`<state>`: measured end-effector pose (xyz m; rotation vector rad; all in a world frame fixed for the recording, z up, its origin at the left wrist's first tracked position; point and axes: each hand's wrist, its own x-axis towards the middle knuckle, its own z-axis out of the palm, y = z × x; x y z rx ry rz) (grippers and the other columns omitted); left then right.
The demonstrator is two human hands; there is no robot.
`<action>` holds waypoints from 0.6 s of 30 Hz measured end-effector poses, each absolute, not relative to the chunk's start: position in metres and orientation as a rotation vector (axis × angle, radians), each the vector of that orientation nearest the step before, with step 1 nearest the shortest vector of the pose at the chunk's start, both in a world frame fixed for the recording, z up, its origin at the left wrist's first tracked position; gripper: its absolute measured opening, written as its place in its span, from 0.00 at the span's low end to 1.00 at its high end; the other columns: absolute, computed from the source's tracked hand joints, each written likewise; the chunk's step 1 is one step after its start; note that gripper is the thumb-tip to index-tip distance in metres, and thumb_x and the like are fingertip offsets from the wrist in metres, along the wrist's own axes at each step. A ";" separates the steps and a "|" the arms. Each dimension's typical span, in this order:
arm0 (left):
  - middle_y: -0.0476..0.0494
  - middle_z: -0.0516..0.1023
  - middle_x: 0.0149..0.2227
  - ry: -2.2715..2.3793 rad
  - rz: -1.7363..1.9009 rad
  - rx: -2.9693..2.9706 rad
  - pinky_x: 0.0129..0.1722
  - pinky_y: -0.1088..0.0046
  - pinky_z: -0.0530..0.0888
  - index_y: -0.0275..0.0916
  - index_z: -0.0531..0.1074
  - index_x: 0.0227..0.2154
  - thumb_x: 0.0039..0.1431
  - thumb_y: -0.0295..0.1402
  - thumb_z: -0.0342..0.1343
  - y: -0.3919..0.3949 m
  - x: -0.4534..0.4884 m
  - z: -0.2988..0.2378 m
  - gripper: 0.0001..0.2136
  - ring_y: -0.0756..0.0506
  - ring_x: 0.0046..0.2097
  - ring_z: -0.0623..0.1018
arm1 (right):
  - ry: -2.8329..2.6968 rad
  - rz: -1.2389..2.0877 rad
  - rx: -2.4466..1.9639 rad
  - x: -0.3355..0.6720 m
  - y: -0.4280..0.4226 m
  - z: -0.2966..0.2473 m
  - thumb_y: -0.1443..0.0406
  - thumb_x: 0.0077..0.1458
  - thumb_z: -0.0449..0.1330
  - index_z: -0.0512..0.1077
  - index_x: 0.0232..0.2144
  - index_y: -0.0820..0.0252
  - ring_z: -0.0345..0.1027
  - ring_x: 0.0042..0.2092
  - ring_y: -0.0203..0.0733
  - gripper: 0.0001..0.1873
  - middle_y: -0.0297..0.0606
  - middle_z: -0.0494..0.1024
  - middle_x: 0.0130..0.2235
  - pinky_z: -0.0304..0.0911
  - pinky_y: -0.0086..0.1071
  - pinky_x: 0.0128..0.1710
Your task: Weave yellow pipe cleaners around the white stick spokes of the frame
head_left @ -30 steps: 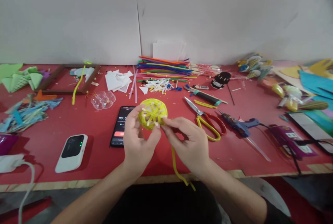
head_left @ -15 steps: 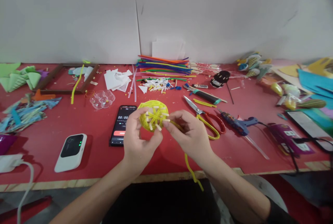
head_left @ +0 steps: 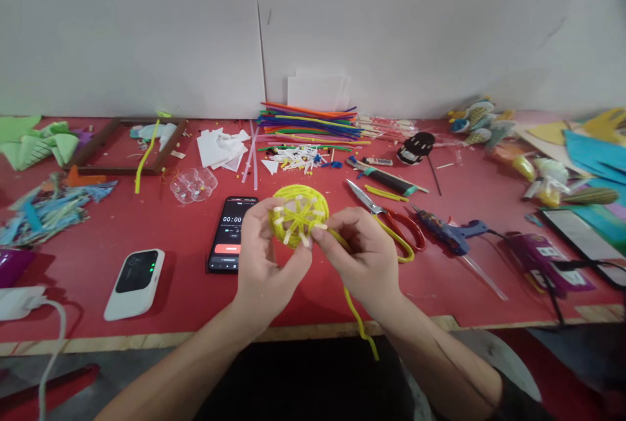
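Note:
A round yellow woven disc (head_left: 298, 214) with pale stick spokes is held up over the red table (head_left: 176, 277). My left hand (head_left: 267, 258) grips its lower left edge, thumb and fingers closed round the rim. Pinched in my right hand (head_left: 364, 255) is a yellow pipe cleaner (head_left: 357, 317), which runs from the disc's right edge. Its free tail hangs down past the table's front edge.
A phone (head_left: 231, 233) showing a timer lies just left of my hands, a white router (head_left: 134, 283) further left. Scissors (head_left: 386, 220) and a blue glue gun (head_left: 452, 232) lie to the right. Coloured pipe cleaners (head_left: 308, 124), paper scraps and a wooden frame (head_left: 124, 146) sit near the wall.
Both hands and the disc have shifted slightly right. The right hand has drawn the pipe cleaner round the disc's right edge, and the hanging tail has swung right.

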<state>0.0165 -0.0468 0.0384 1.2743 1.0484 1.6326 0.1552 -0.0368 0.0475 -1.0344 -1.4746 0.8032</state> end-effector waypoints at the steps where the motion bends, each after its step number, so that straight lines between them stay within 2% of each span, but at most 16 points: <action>1: 0.42 0.77 0.46 1.039 1.615 1.256 0.45 0.67 0.80 0.42 0.64 0.50 0.54 0.23 0.62 -0.046 0.016 0.041 0.22 0.45 0.46 0.82 | -1.528 0.752 -1.016 0.157 -0.036 0.048 0.67 0.58 0.65 0.73 0.35 0.54 0.67 0.26 0.32 0.04 0.30 0.76 0.29 0.62 0.27 0.23; 4: 0.44 0.78 0.43 1.015 1.532 1.206 0.42 0.69 0.81 0.42 0.65 0.48 0.53 0.23 0.62 -0.043 0.011 0.046 0.21 0.46 0.43 0.82 | -1.674 0.580 -0.959 0.164 -0.032 0.052 0.69 0.59 0.65 0.78 0.40 0.53 0.70 0.30 0.34 0.07 0.33 0.79 0.33 0.67 0.30 0.29; 9: 0.45 0.79 0.39 0.961 1.339 1.206 0.37 0.69 0.81 0.44 0.66 0.47 0.54 0.23 0.62 -0.039 -0.002 0.049 0.19 0.46 0.39 0.81 | -1.815 0.542 -0.960 0.177 -0.029 0.063 0.69 0.59 0.64 0.81 0.38 0.54 0.72 0.31 0.36 0.07 0.34 0.78 0.31 0.68 0.30 0.27; 13: 0.44 0.79 0.40 0.936 1.247 1.282 0.35 0.68 0.81 0.46 0.66 0.49 0.54 0.22 0.62 -0.040 -0.007 0.048 0.21 0.45 0.38 0.81 | -1.876 0.571 -0.978 0.184 -0.030 0.072 0.71 0.56 0.64 0.82 0.35 0.56 0.66 0.25 0.32 0.08 0.32 0.76 0.28 0.64 0.27 0.23; 18: 0.42 0.77 0.45 0.957 1.319 1.444 0.40 0.65 0.80 0.47 0.66 0.51 0.54 0.22 0.61 -0.045 -0.006 0.048 0.23 0.43 0.41 0.80 | -1.788 0.609 -1.037 0.183 -0.033 0.073 0.70 0.53 0.64 0.82 0.33 0.55 0.59 0.22 0.30 0.08 0.29 0.71 0.24 0.57 0.27 0.20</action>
